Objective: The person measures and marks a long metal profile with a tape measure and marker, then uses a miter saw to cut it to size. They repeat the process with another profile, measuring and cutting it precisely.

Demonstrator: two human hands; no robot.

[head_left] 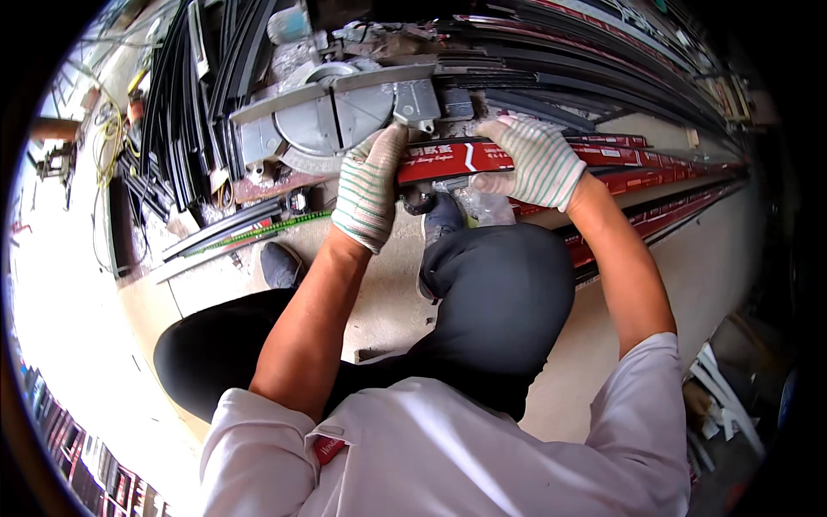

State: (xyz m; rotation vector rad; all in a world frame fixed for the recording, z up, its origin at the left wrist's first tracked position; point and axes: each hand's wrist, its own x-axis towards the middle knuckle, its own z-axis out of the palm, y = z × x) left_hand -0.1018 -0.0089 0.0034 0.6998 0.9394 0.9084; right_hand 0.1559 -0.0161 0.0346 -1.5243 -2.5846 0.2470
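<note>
Two gloved hands reach forward, holding a red strip.

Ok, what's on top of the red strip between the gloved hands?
White printing shows on the red strip between the left hand and right hand; the parts those hands cover can't be seen.

Dark strips on pale floor

"Left hand and right hand, both dressed in off-white knit gloves, thin green stripes running across!"

"And there's the shirt, pale greyish lilac, sleeves ending around the elbows, small red label on the front!"

"Down below, plain dark trousers, and the shoes come in dark grey-blue!"
</note>
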